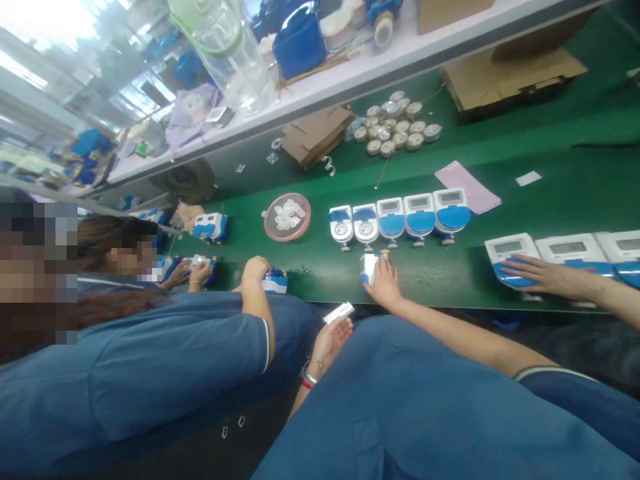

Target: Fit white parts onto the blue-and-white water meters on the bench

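My left hand (pixel 543 277) comes in from the right edge and lies flat, fingers spread, on the blue front of a white and blue meter (pixel 507 250) on the green belt (pixel 550 193). Two more such meters (pixel 570 250) stand in a row to its right. My right hand is out of view. A co-worker in a blue shirt sits close on my left; one hand (pixel 384 280) rests on a small meter (pixel 369 270) at the belt's edge, the other (pixel 333 337) holds a small white part (pixel 339 312).
A row of several meters (pixel 400 219) stands mid-belt, with a pink dish of white parts (pixel 287 217) to its left and round discs (pixel 395 123) behind. Cardboard, a pink sheet (pixel 467 187) and a cluttered shelf (pixel 350 73) lie beyond. More people work further left.
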`<state>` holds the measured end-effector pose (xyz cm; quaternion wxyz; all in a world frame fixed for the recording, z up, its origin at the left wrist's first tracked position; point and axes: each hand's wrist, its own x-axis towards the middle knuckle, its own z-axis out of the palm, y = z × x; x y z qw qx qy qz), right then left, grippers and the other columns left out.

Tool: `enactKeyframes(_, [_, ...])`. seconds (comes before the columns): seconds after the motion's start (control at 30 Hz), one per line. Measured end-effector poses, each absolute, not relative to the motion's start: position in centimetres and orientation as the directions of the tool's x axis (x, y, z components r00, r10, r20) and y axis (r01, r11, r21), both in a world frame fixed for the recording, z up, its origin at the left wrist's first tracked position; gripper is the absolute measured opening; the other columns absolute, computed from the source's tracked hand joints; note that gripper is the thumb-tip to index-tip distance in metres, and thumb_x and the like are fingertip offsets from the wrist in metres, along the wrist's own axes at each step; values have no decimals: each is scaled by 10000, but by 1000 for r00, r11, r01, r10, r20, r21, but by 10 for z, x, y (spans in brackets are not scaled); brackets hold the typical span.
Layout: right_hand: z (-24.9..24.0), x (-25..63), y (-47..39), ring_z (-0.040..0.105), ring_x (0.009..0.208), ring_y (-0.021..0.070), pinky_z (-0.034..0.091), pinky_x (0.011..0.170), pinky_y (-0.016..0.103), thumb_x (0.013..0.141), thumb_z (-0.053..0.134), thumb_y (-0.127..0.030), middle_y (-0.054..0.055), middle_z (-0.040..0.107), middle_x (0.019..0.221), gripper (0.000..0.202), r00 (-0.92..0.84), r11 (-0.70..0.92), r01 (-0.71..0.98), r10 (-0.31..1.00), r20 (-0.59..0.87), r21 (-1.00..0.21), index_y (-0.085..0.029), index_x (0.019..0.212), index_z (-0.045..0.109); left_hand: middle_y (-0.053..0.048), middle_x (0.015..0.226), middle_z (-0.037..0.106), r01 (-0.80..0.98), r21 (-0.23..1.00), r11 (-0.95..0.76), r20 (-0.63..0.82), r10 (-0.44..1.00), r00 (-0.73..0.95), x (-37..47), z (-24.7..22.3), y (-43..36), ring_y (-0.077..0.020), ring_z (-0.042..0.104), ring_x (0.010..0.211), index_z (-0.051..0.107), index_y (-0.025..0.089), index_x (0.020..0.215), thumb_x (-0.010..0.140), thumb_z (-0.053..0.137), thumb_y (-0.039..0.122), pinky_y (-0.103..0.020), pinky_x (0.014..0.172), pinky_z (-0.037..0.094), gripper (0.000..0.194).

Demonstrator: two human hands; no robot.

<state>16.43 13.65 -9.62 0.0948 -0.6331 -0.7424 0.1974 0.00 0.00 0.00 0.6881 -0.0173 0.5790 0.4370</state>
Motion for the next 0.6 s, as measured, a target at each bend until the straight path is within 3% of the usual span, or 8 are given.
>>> enactKeyframes(0.17, [-102, 144, 129, 221, 1274, 394, 185, 1013, 547, 758, 419, -425, 256, 151, 1425, 771, 178, -248, 867, 964, -198, -432, -30, 1366, 157, -37, 797, 696, -516, 472, 715, -834, 552, 1, -30, 7, 1, -165, 642, 846, 638, 193, 785, 798, 542, 244, -319, 791, 486, 110])
enactKeyframes(0.3, [-108, 140, 135, 307, 1219, 376, 247, 979, 532, 726, 517, -436, 251, 267, 1368, 831, 337, -436, 730, 900, -278, -526, -65, 1378, 159, -39, 813, 695, -394, 480, 784, -839, 541, 56, -39, 10, 10, -173, 636, 894, 640, 172, 806, 796, 545, 260, -329, 848, 470, 130])
enactKeyframes(0.4, [-115, 157, 138, 344, 1205, 333, 280, 983, 486, 680, 592, -419, 198, 365, 1319, 847, 308, -451, 596, 892, -330, -664, -136, 1381, 211, -8, 852, 702, -244, 518, 820, -823, 555, 117, -40, 14, 22, -163, 621, 944, 656, 213, 775, 809, 516, 313, -329, 886, 445, 175])
enactKeyframes(0.5, [-122, 193, 128, 394, 1191, 271, 289, 1013, 425, 642, 632, -368, 109, 430, 1305, 807, 170, -359, 403, 933, -316, -842, -211, 1358, 295, 23, 904, 702, -26, 592, 806, -787, 585, 195, -33, 21, 35, -162, 611, 970, 669, 254, 772, 825, 459, 379, -336, 871, 451, 250])
enactKeyframes(0.6, [-128, 234, 105, 422, 1189, 244, 290, 1033, 409, 627, 649, -333, 33, 444, 1325, 759, 109, -328, 126, 943, -316, -936, -265, 1325, 358, 34, 897, 702, 384, 686, 618, -696, 711, 100, -13, 31, 43, -165, 627, 920, 685, 271, 798, 841, 399, 375, -325, 799, 472, 307])
